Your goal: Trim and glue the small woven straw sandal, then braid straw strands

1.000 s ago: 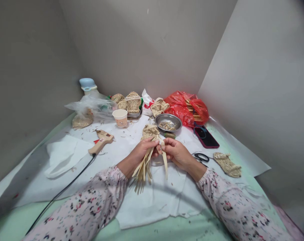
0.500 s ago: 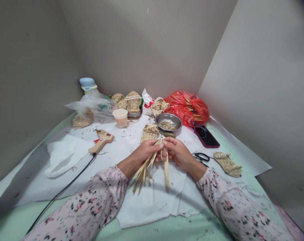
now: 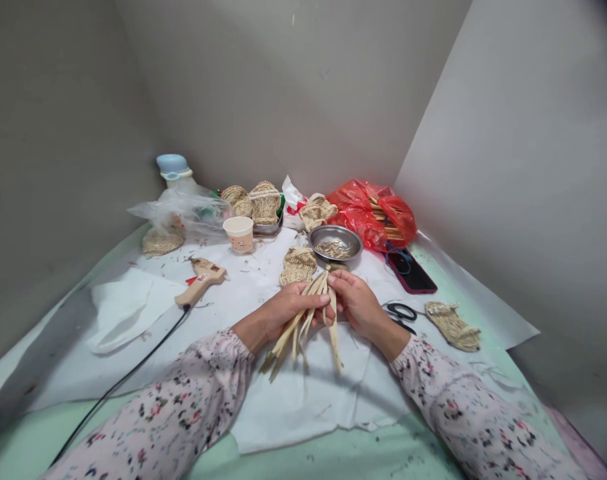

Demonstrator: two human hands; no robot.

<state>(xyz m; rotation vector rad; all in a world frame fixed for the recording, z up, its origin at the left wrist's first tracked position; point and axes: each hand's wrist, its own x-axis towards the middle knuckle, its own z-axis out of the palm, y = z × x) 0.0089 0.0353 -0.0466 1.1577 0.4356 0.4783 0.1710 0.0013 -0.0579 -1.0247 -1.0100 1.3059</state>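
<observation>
A bundle of pale straw strips (image 3: pixel 285 340) hangs fanned out between my two hands, its gathered end pointing away from me. My left hand (image 3: pixel 296 308) is closed around the strips, thumb lying across them. The fingers of my right hand (image 3: pixel 354 300) pinch the bundle near its gathered top, where one wider strip dangles apart from the others. Just beyond my hands are a woven straw piece (image 3: pixel 297 267) and a steel bowl (image 3: pixel 356 251) holding short straw bits. Scissors (image 3: pixel 402 311) with black handles lie beside my right wrist.
A glue gun (image 3: pixel 202 281) with a black cord lies at left, near a paper cup (image 3: pixel 239 235). Behind stand a blue-lidded bottle (image 3: pixel 173 167) and a red plastic bag (image 3: pixel 353 213). At right are a phone (image 3: pixel 414 272) and another woven piece (image 3: pixel 452 327). Walls enclose the table.
My left thumb has slid down the strips, a little away from my right fingers. The gathered end has shifted slightly up and right, and the strips have swung a little.
</observation>
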